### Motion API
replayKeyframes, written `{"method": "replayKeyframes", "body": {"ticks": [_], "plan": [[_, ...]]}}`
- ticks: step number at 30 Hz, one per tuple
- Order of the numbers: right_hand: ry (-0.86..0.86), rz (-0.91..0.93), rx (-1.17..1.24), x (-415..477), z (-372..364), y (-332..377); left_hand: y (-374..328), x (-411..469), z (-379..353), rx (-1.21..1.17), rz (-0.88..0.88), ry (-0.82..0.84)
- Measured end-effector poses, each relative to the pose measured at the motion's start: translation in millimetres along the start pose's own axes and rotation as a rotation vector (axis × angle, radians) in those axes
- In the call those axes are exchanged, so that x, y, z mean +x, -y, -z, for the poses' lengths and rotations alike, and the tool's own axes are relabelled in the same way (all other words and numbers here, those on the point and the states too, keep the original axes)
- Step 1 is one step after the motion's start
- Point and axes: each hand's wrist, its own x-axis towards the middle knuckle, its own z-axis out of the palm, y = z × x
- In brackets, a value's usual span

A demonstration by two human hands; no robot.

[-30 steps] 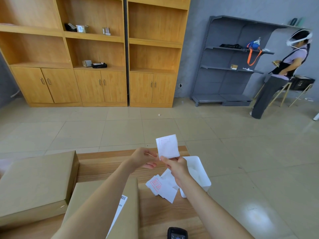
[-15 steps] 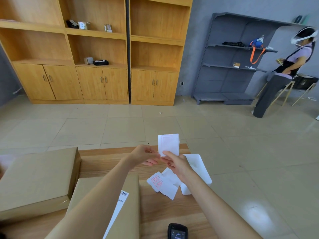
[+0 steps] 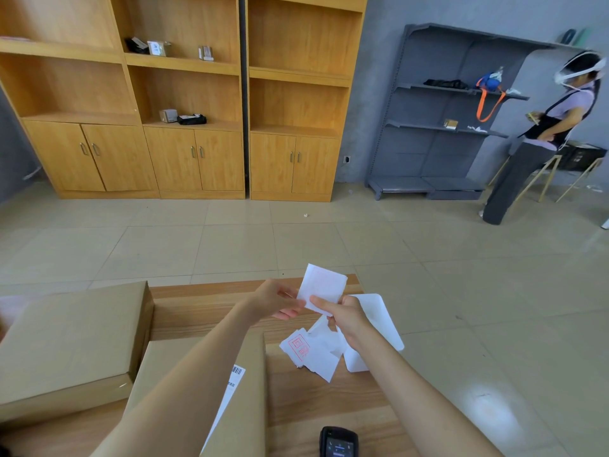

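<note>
Head view: left hand (image 3: 276,300) and right hand (image 3: 342,316) each pinch the lower edge of a white paper slip (image 3: 324,286), held up just left of a white plastic bin (image 3: 379,311). The bin's contents cannot be told. Red-stamped slips (image 3: 313,352) lie beside it.

On wooden table (image 3: 204,311), left: large flat brown cardboard box (image 3: 66,341); before it, second cardboard box (image 3: 245,410). Right of second box: pile of white paper slips (image 3: 313,356); just right of pile, white plastic tray (image 3: 384,319).
</note>
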Motion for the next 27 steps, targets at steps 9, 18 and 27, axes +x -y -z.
{"method": "replayKeyframes", "body": {"ticks": [9, 18, 27], "plan": [[-0.074, -0.024, 0.038, 6.3, -3.1, -5.8, -2.9, 0.0, 0.2, -0.025, -0.006, -0.015], [-0.063, -0.027, 0.064, 9.2, -0.4, -7.2, -0.8, 1.3, 1.7, -0.038, -0.033, -0.061], [-0.005, -0.043, 0.027, 6.3, 3.0, -5.2, 0.2, 1.2, 1.8, -0.01, 0.019, 0.017]]}}
